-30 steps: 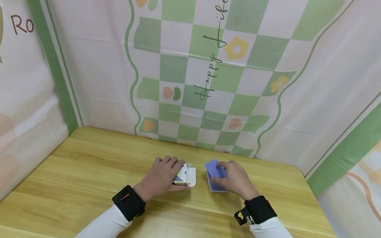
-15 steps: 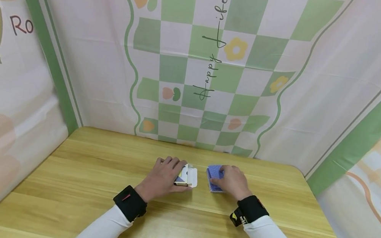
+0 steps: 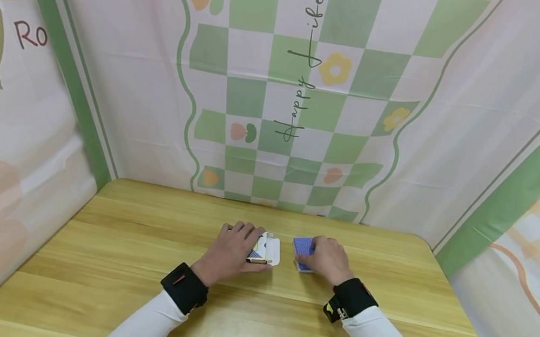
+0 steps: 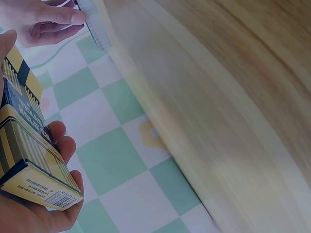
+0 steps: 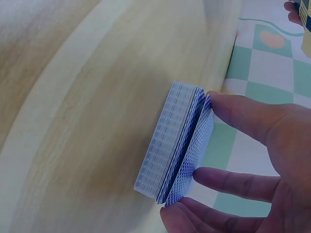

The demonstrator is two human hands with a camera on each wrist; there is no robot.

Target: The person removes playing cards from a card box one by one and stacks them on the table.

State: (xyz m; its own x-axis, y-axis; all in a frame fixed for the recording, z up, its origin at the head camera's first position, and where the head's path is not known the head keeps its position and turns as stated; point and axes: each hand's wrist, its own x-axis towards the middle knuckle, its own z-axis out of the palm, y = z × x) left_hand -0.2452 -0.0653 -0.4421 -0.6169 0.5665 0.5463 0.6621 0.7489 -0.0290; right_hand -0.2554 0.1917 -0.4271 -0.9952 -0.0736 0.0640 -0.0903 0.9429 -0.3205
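Observation:
My left hand grips a playing card box, its white flap folded out to the right. In the left wrist view the card box shows yellow and dark blue stripes and a barcode end, with fingers curled round it. To the right, my right hand is over a deck of cards with blue patterned backs. In the right wrist view, thumb and fingers pinch a playing card by its edges. It is tilted slightly off the deck of cards, which lies squared on the table.
The wooden table runs up to a curtain with a green and white check at its far edge. More printed cloth hangs on the left and right. Black bands circle both wrists.
My right hand has shifted slightly left and toward me. The card it pinches, askew over the deck before, now sits more in line with it. The left hand and box barely move.

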